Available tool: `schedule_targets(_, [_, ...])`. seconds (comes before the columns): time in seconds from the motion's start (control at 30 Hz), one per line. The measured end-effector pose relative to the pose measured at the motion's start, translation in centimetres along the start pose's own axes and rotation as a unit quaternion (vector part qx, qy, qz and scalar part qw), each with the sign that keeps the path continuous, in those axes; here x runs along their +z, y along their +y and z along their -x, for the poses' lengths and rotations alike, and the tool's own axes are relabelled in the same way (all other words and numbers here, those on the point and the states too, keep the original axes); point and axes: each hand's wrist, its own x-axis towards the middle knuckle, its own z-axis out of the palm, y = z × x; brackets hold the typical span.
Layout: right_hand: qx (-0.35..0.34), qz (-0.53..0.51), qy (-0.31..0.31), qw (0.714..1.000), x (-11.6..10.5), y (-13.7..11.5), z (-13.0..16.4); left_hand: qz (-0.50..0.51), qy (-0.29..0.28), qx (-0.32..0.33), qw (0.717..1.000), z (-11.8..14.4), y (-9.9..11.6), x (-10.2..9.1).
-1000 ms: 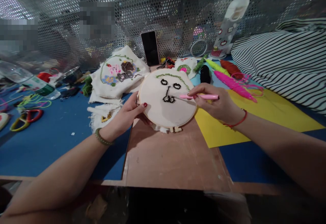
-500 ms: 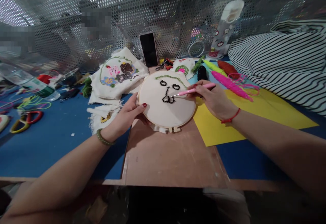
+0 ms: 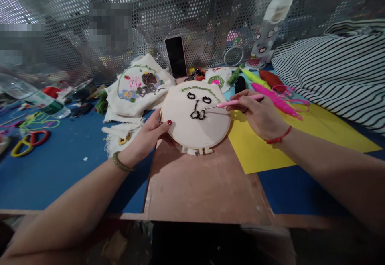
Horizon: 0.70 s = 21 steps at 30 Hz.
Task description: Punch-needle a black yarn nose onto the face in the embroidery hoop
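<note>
Left fingers partly behind hooped cloth; contact with pink tool unclear.

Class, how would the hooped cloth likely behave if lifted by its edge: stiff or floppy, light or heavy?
The hooped cloth would probably stay stiff, since it looks stretched flat and taut. It is likely light, being thin-looking and gripped at one edge by the left hand.

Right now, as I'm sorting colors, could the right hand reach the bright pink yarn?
Probably yes: the bright pink yarn lies just beyond the right hand with nothing visible between, though that hand holds the pink tool.
</note>
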Motion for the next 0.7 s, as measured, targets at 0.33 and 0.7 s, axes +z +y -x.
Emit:
schedule_targets(0.33, [0.024,0.013,0.015,1.0,-0.31,-0.16,-0.31,0.008,0.0,-0.016,1.0,-0.22,-0.25,-0.33])
schedule_targets(0.7, [0.009,0.001,0.014,1.0,-0.63,-0.68,-0.6,0.002,0.006,-0.026,1.0,-0.25,-0.14,-0.47])
